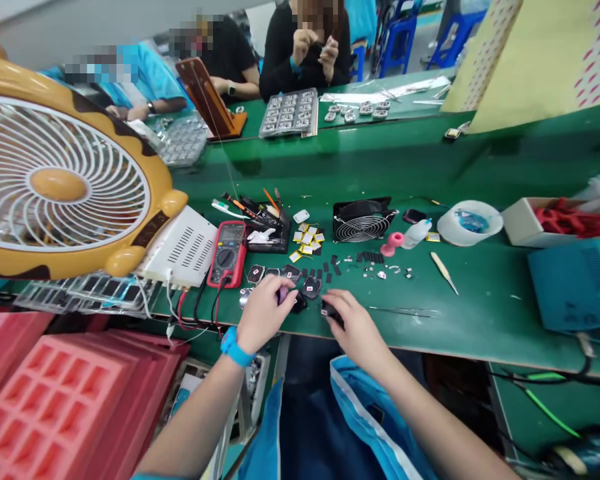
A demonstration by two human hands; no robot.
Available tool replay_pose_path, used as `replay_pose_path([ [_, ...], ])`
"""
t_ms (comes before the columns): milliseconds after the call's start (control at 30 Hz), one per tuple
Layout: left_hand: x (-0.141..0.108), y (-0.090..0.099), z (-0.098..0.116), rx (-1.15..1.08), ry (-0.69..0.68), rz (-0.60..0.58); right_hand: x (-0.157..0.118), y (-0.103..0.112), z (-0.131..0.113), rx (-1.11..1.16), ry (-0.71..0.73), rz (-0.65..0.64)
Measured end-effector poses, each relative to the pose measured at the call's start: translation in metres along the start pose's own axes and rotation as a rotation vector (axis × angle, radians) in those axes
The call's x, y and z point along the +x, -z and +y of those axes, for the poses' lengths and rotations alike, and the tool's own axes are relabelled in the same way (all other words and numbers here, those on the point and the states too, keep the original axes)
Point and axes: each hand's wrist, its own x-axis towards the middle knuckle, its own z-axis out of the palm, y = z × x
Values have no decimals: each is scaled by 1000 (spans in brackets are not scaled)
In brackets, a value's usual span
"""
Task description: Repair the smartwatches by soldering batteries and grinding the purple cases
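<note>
A green workbench [490, 287] stretches across a busy workshop, a co-worker in black sleeves [279, 63] sitting opposite, a big yellow fan [60, 185] looming on the left. And here, at the near edge, are the hands! The right hand [344, 319] has thumb and fingers closed on a small dark piece [329, 310] with a pale label, just above the bench edge. Over to the left hand [270, 303]: fingers curl round a purplish piece [281, 294], though I can't tell how firmly they grip. Between them lies a dark squarish case [311, 288], the red multimeter [227, 257] off to the left, tweezers [405, 311] to the right. The held piece looks light and stiff, perhaps slick on its smooth sides, and maybe delicate inside; the opposite edges look the safest hold, with gentle pressure and the label left uncovered.
</note>
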Motion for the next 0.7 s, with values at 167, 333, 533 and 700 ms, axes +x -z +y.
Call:
replay_pose_path([
  [167, 69, -22, 29, 231, -58, -144, -12, -5, 6, -104, 116, 12],
  [333, 88, -38, 40, 211, -72, -153, -18, -3, 11, -69, 160, 18],
  [533, 63, 10, 15, 75, 49, 103, -18, -2, 14, -63, 192, 15],
  [700, -1, 42, -27, -183, 259, 222, -19, -1, 20, -122, 243, 29],
])
